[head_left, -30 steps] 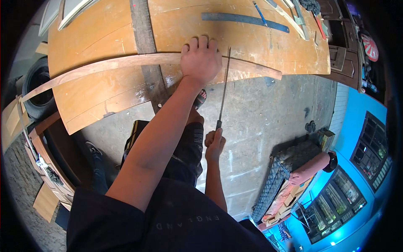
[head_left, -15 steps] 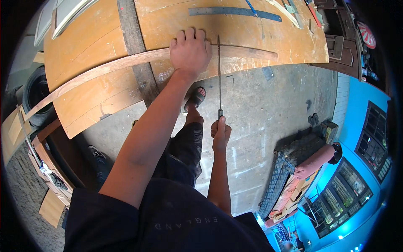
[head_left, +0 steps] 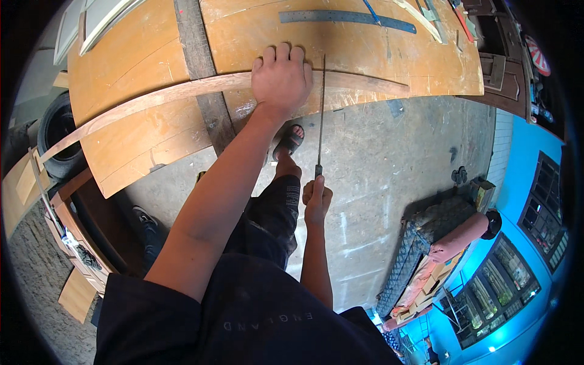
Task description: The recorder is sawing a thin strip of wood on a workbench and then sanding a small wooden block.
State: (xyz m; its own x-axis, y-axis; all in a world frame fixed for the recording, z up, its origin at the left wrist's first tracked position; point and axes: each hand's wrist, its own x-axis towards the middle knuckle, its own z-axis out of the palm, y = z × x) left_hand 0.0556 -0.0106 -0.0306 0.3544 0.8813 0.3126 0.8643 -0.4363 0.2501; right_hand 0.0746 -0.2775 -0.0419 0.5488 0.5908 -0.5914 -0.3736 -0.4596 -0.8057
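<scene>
A long, narrow wooden strip [head_left: 155, 97] lies across the worktable near its front edge, its left end reaching past the table. My left hand [head_left: 283, 79] grips the strip from above, with its fingers curled over the far side. Just right of that hand, a thin-bladed handsaw [head_left: 322, 115] crosses the strip, blade tip pointing away from me. My right hand [head_left: 317, 198] is closed around the saw's handle, low in front of the table, thumb along the top. Whether the teeth have cut into the wood cannot be made out.
The table [head_left: 134, 45] carries a dark plank [head_left: 198, 52] under the strip, a metal ruler [head_left: 340, 17] and a blue pencil [head_left: 371, 12]. A tire [head_left: 58, 131] stands left. My sandaled foot [head_left: 292, 140] is below the edge; a padded dark piece [head_left: 420, 237] lies right.
The whole view has shifted slightly. Against the table, the saw's handle and my right hand have swung a little left, while the blade still crosses the strip. My left hand keeps its place.
</scene>
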